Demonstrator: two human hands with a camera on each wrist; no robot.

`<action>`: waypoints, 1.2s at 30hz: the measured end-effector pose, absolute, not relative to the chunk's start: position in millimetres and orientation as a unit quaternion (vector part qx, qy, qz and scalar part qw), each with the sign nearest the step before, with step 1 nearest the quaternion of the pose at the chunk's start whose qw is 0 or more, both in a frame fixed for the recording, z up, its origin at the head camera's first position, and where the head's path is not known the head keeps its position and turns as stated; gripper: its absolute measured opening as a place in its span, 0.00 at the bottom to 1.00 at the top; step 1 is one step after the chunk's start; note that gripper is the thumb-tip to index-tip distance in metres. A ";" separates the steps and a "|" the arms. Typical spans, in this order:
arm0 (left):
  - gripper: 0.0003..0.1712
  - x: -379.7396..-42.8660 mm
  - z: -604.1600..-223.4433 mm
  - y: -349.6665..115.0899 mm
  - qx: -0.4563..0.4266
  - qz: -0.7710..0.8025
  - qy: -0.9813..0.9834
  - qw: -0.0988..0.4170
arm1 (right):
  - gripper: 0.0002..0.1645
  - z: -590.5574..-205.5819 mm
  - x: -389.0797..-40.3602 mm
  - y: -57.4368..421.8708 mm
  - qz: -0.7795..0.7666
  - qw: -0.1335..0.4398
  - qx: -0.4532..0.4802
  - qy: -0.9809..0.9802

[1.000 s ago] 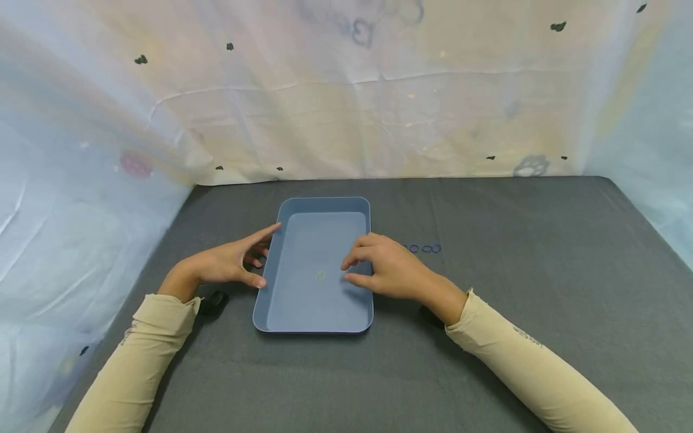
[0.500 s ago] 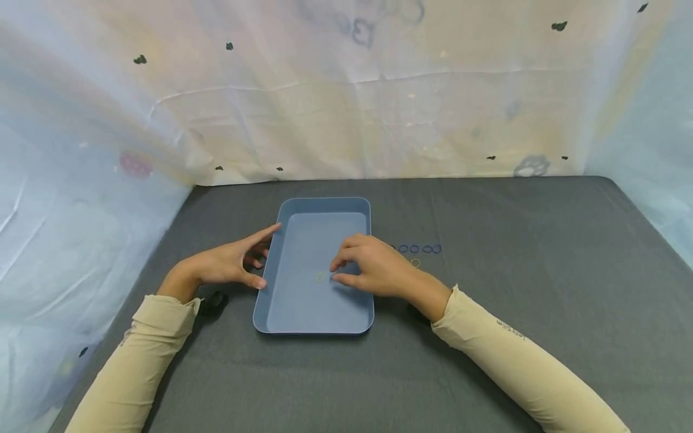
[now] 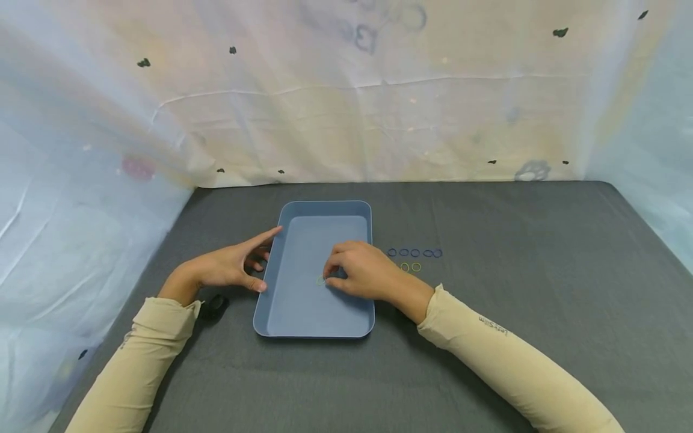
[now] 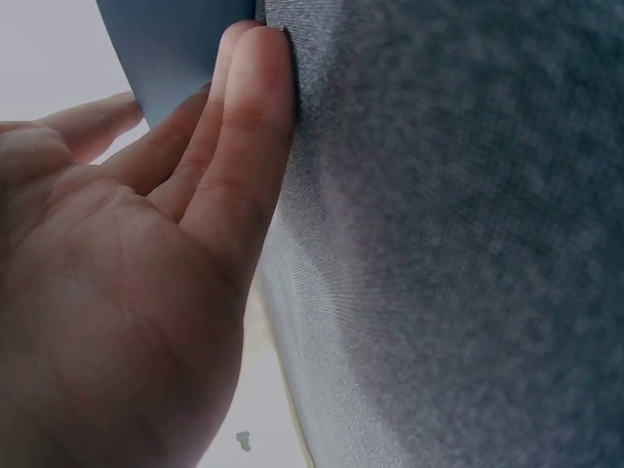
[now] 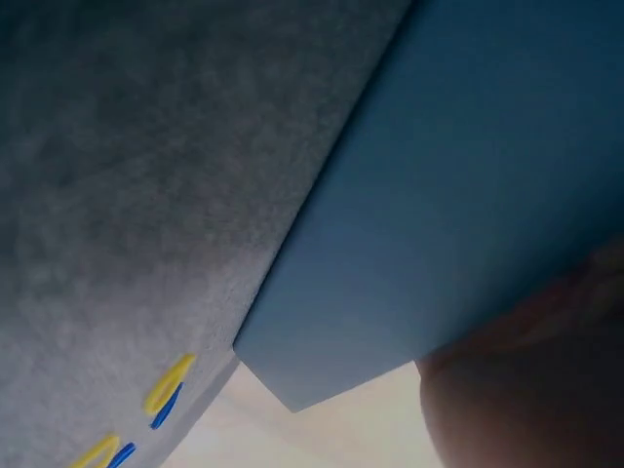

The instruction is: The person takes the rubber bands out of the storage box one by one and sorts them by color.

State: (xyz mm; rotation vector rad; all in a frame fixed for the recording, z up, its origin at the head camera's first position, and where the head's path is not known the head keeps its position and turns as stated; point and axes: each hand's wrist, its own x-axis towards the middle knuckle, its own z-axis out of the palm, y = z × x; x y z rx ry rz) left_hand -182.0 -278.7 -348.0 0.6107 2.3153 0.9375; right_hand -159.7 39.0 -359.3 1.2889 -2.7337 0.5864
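Observation:
A blue rectangular tray (image 3: 314,319) lies on the grey cloth. Inside it is one small yellow rubber band (image 3: 320,281), near the middle of the floor. My right hand (image 3: 360,270) reaches over the tray's right side, curled, with thumb and index fingertips pinching in at the band's right edge. My left hand (image 3: 224,264) rests against the tray's left side, thumb and index finger spread along the rim. In the left wrist view the left hand's fingers (image 4: 239,156) are fairly straight and touch the tray's outer wall (image 4: 180,49). The right fingertips are hidden in the right wrist view.
Right of the tray, several blue rubber bands (image 3: 415,253) lie in a row on the cloth (image 3: 514,270). Two yellow rubber bands (image 3: 416,267) lie just in front of that row. A pale patterned curtain (image 3: 325,132) hangs behind the table.
My right hand has moved left and down to the yellow band in the tray, its thumb and fingers drawing together. More bands on the cloth are uncovered. My left hand has stayed put.

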 end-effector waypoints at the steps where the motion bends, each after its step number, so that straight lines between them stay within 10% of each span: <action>1: 0.68 -181.9 -347.9 -279.0 0.228 0.351 0.864 0.282 | 0.04 -359.3 -159.9 38.0 0.189 0.030 0.414 -0.890; 36: 0.66 -178.4 -343.1 -281.3 0.231 0.359 0.860 0.280 | 0.04 -356.5 -164.8 26.7 0.174 0.017 0.402 -0.899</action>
